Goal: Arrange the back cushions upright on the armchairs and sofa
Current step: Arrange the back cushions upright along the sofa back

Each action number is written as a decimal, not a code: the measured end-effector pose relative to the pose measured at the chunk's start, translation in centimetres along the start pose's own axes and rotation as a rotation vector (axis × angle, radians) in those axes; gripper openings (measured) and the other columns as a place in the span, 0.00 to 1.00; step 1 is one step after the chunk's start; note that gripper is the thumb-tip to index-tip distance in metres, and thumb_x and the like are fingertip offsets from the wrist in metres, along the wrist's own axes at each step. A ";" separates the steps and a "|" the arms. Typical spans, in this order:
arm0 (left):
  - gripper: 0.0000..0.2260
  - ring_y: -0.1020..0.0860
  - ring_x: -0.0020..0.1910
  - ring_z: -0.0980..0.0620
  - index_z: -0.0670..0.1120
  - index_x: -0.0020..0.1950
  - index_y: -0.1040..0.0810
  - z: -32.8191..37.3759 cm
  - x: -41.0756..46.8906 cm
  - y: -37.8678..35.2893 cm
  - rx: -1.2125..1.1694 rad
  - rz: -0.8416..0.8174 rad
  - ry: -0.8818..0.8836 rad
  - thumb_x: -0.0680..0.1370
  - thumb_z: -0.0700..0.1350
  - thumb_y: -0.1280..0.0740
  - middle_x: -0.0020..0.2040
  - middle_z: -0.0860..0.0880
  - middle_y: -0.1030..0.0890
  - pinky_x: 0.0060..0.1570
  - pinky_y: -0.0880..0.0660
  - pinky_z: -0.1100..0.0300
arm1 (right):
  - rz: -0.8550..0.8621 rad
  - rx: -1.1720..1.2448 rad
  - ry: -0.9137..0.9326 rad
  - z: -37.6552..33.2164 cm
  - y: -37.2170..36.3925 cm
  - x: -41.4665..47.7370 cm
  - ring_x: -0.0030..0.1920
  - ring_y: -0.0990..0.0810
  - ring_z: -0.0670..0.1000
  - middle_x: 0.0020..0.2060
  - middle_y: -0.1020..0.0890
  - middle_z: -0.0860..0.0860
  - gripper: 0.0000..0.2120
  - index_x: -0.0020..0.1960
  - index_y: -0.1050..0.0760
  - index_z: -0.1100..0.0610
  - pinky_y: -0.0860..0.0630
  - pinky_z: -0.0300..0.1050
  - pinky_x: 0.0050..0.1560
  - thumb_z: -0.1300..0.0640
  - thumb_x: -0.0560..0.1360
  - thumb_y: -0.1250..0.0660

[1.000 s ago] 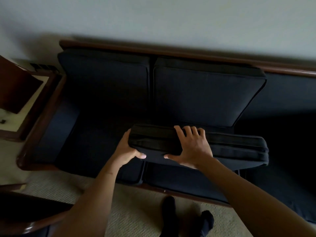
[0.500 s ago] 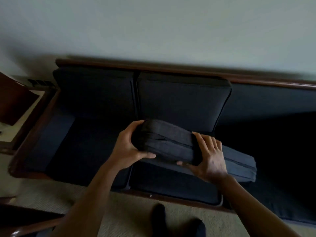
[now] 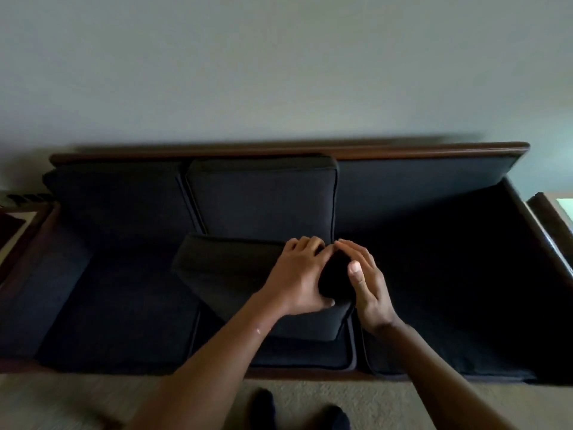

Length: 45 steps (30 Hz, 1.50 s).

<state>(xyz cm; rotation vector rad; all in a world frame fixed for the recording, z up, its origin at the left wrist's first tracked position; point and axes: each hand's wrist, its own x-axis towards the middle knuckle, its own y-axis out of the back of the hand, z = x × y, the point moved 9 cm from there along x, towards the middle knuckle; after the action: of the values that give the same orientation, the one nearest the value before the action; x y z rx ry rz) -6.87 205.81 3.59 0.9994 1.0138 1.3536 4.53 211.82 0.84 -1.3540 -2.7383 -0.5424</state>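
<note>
A dark navy sofa with a brown wooden frame stands against the wall. Two back cushions stand upright, one at the left and one in the middle. The right part of the backrest is bare. A loose dark cushion lies slanted on the middle seat, in front of the middle back cushion. My left hand grips its right end from above. My right hand holds the same end from the right side, thumb up.
The right seat cushion has nothing on it. A wooden side table stands at the sofa's left end and another at its right end. Beige carpet and my feet in dark socks are in front.
Both hands have come together at the loose cushion's right end, and the cushion has swung round on the middle seat. My view has shifted right along the sofa.
</note>
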 end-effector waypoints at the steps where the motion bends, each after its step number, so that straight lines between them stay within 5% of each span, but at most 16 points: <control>1: 0.46 0.26 0.64 0.46 0.50 0.77 0.32 0.9 0.6 -0.7 0.024 0.011 -0.015 0.63 0.64 0.22 0.67 0.49 0.26 0.70 0.33 0.47 | 0.020 -0.049 -0.015 -0.1 0.8 0.1 0.73 0.29 0.49 0.71 0.25 0.42 0.26 0.75 0.28 0.51 0.30 0.50 0.71 0.38 0.84 0.45; 8: 0.63 0.39 0.80 0.41 0.51 0.86 0.53 -5.6 -3.4 -1.3 0.248 -0.086 0.185 0.61 0.72 0.24 0.78 0.46 0.36 0.77 0.50 0.27 | -0.146 -0.656 -0.056 -0.6 -0.2 0.4 0.75 0.34 0.53 0.75 0.30 0.50 0.29 0.81 0.39 0.55 0.39 0.57 0.76 0.41 0.86 0.55; 11: 0.64 0.47 0.84 0.41 0.58 0.85 0.60 -12.6 -7.9 0.7 0.239 -0.124 0.368 0.63 0.64 0.20 0.82 0.48 0.44 0.77 0.52 0.24 | -0.195 -0.918 -0.009 -2.1 -2.9 1.4 0.76 0.35 0.55 0.74 0.29 0.53 0.33 0.81 0.41 0.58 0.44 0.63 0.79 0.38 0.85 0.57; 14: 0.64 0.47 0.84 0.39 0.63 0.84 0.59 -19.0 -12.0 2.5 0.183 -0.152 0.562 0.62 0.56 0.16 0.83 0.48 0.45 0.76 0.49 0.24 | -0.362 -1.081 0.065 -3.4 -7.3 2.1 0.76 0.35 0.58 0.74 0.30 0.54 0.46 0.82 0.45 0.60 0.49 0.67 0.79 0.25 0.79 0.62; 19: 0.60 0.27 0.71 0.50 0.78 0.76 0.44 -25.0 -16.4 0.7 -0.656 -0.059 0.738 0.58 0.44 0.13 0.73 0.57 0.27 0.69 0.26 0.46 | -0.537 -1.133 0.124 -5.0 -15.1 3.4 0.71 0.32 0.61 0.74 0.32 0.57 0.63 0.82 0.50 0.59 0.39 0.66 0.74 0.13 0.65 0.56; 23: 0.50 0.22 0.67 0.55 0.74 0.69 0.33 -26.3 -16.5 -2.7 -0.942 -0.028 0.774 0.58 0.40 0.16 0.62 0.64 0.19 0.55 0.22 0.64 | -0.526 -1.144 0.121 -5.5 -19.2 5.0 0.68 0.29 0.61 0.70 0.29 0.56 0.61 0.80 0.45 0.57 0.36 0.65 0.70 0.14 0.63 0.48; 25: 0.50 0.21 0.65 0.56 0.68 0.71 0.33 -26.5 -15.8 -3.6 -1.025 0.023 0.772 0.57 0.39 0.17 0.63 0.60 0.19 0.52 0.21 0.64 | -0.482 -1.142 0.142 -5.5 -19.5 5.9 0.65 0.28 0.60 0.67 0.26 0.55 0.57 0.78 0.42 0.56 0.34 0.63 0.67 0.14 0.64 0.48; 31: 0.38 0.16 0.49 0.59 0.57 0.60 0.23 -23.6 -11.2 -1.6 -1.072 0.239 0.665 0.54 0.35 0.17 0.50 0.59 0.16 0.44 0.19 0.62 | -0.322 -1.106 0.246 -5.6 -13.4 7.3 0.56 0.22 0.57 0.58 0.21 0.52 0.50 0.71 0.34 0.54 0.26 0.59 0.59 0.15 0.68 0.49; 36: 0.39 0.17 0.55 0.46 0.48 0.61 0.23 -16.5 -4.5 3.4 -1.021 0.339 0.438 0.53 0.37 0.13 0.55 0.46 0.17 0.50 0.17 0.52 | -0.162 -0.864 0.273 -5.0 -3.1 7.6 0.55 0.21 0.56 0.57 0.20 0.50 0.46 0.71 0.31 0.53 0.24 0.56 0.57 0.18 0.68 0.39; 40: 0.40 0.23 0.58 0.50 0.56 0.63 0.24 -7.9 1.7 4.1 -0.777 0.267 0.300 0.54 0.51 0.13 0.58 0.53 0.23 0.56 0.22 0.54 | -0.059 -0.695 0.181 -0.4 5.4 5.3 0.61 0.21 0.59 0.62 0.21 0.54 0.46 0.73 0.30 0.59 0.23 0.59 0.61 0.23 0.72 0.37; 45: 0.40 0.28 0.59 0.49 0.53 0.67 0.26 3.3 8.6 -0.5 -0.478 0.196 0.147 0.59 0.57 0.16 0.59 0.54 0.25 0.61 0.28 0.46 | 0.081 -0.331 -0.097 8.1 12.2 0.4 0.75 0.31 0.58 0.76 0.31 0.57 0.45 0.80 0.38 0.62 0.32 0.64 0.73 0.29 0.78 0.42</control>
<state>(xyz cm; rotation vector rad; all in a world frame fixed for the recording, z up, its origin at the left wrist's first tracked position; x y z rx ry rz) -3.79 214.52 4.13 0.6560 0.6580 1.7487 14.73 221.62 -3.09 -1.5875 -2.7420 -0.9850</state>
